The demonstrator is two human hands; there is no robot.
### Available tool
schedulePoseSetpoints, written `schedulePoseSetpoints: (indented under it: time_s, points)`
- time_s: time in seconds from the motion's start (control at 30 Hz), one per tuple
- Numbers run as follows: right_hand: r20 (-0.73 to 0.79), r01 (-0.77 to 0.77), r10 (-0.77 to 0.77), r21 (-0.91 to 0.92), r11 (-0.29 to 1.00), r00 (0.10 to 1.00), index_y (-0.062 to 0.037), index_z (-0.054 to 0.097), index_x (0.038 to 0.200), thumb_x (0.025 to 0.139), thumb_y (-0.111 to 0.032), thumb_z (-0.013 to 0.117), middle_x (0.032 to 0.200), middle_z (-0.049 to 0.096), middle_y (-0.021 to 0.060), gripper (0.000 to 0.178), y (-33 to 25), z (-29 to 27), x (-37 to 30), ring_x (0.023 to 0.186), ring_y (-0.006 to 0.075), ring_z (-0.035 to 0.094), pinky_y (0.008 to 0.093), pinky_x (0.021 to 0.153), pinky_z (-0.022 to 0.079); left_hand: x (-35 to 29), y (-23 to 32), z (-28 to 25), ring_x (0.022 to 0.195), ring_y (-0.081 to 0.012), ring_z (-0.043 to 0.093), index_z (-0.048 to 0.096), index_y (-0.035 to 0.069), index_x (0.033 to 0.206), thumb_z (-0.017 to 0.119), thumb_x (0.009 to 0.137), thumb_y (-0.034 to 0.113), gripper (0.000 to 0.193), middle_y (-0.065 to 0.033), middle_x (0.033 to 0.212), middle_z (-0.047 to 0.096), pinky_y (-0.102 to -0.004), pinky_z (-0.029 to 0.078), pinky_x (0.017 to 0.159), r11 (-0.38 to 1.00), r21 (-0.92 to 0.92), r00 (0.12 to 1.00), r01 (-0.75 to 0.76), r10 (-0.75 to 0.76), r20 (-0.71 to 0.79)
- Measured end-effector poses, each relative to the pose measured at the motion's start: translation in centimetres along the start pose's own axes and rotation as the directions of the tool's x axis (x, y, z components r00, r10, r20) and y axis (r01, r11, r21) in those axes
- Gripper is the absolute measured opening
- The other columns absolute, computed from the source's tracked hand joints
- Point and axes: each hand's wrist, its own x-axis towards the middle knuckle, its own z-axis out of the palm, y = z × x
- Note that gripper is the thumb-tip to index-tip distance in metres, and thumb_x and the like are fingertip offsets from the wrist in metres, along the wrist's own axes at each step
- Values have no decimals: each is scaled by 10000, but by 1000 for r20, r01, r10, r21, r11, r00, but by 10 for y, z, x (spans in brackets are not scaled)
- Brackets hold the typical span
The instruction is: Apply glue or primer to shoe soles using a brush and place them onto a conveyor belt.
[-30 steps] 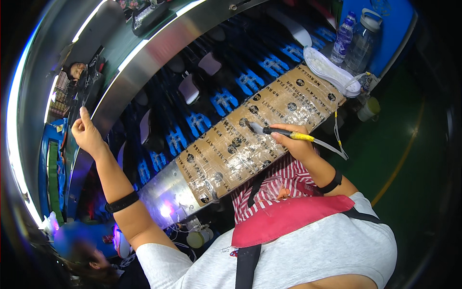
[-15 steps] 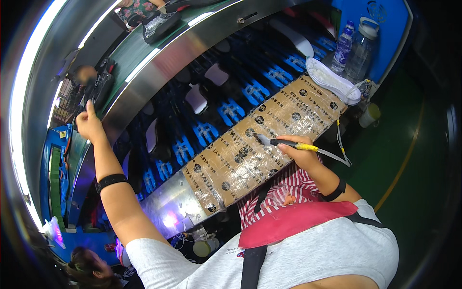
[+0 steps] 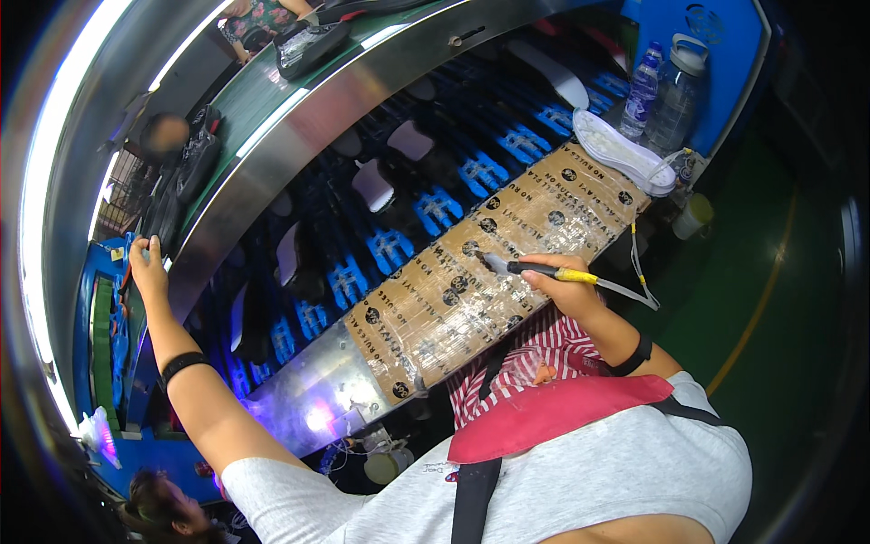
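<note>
My left hand (image 3: pixel 149 268) reaches far out to the conveyor at the upper left. Its fingers point away and look apart, close to the near end of a dark shoe (image 3: pixel 164 207); whether they touch it I cannot tell. My right hand (image 3: pixel 569 288) grips a brush (image 3: pixel 536 269) with a black and yellow handle. A pale hose (image 3: pixel 625 292) runs from the handle's end. The brush's bristles hover over or rest on the taped brown cardboard (image 3: pixel 435 313) covering the bench in front of me.
Beyond the cardboard, several pale soles (image 3: pixel 372 186) lie among blue holders (image 3: pixel 438 208). A white sole-shaped tray (image 3: pixel 616 150), a purple-labelled bottle (image 3: pixel 642 91) and a clear jug (image 3: pixel 675 100) stand at the right. A wrapped shoe (image 3: pixel 308 50) lies on the green conveyor belt (image 3: pixel 263 91). Other people are nearby.
My left hand has moved left and nearer along the conveyor, and its pointing finger has given way to fingers held apart. My right hand and the brush have stayed in place.
</note>
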Motion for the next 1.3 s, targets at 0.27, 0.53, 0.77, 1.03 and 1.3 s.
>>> schedulePoseSetpoints:
  time_s: [0.27, 0.53, 0.77, 1.03, 1.3]
  points:
    - [-39, -51, 52, 26, 998, 998, 1, 634, 1004, 767, -104, 652, 734, 623, 34, 260, 7, -5, -1, 631, 60, 541, 189, 577, 424, -98, 116, -58, 935, -279, 577, 590, -17, 774, 383, 888, 305, 399, -210, 1011, 581, -388, 416, 915, 527, -812, 543, -252, -617, -569]
    - [-14, -53, 54, 60, 997, 998, -11, 632, 1015, 770, -102, 652, 757, 625, 30, 263, -3, 2, 1, 657, 57, 538, 182, 594, 415, -149, 149, -19, 1297, -415, 169, 223, -56, 1333, 554, 745, 339, 781, -263, 1382, 222, -613, 180, 1013, -614, -789, 951, -20, -256, 174]
    - [35, 4, -6, 54, 999, 999, -5, 630, 1012, 764, -115, 657, 786, 631, 35, 272, 1, 6, 2, 706, 64, 552, 189, 645, 428, -167, 172, 15, 1299, -372, 185, 217, -6, 1349, 592, 773, 298, 752, -230, 1407, 189, -554, 220, 1010, -907, -316, 958, 278, 240, 154]
    - [43, -9, 4, 107, 994, 999, -1, 634, 992, 755, -91, 645, 801, 638, 44, 254, 3, 7, 5, 713, 62, 556, 193, 638, 435, -297, 263, 35, 1004, -355, 508, 383, -12, 1239, 448, 795, 588, 749, -220, 1112, 501, -452, 444, 839, -747, -438, 762, 500, 139, 632]
    - [128, 20, -31, 90, 996, 991, 26, 628, 982, 769, -78, 622, 790, 648, 83, 237, -7, 11, 11, 666, 84, 587, 195, 604, 453, -359, 315, 26, 944, -366, 532, 357, 23, 1280, 376, 798, 652, 793, -232, 1111, 503, -459, 474, 777, -768, -175, 495, 616, 204, 845]
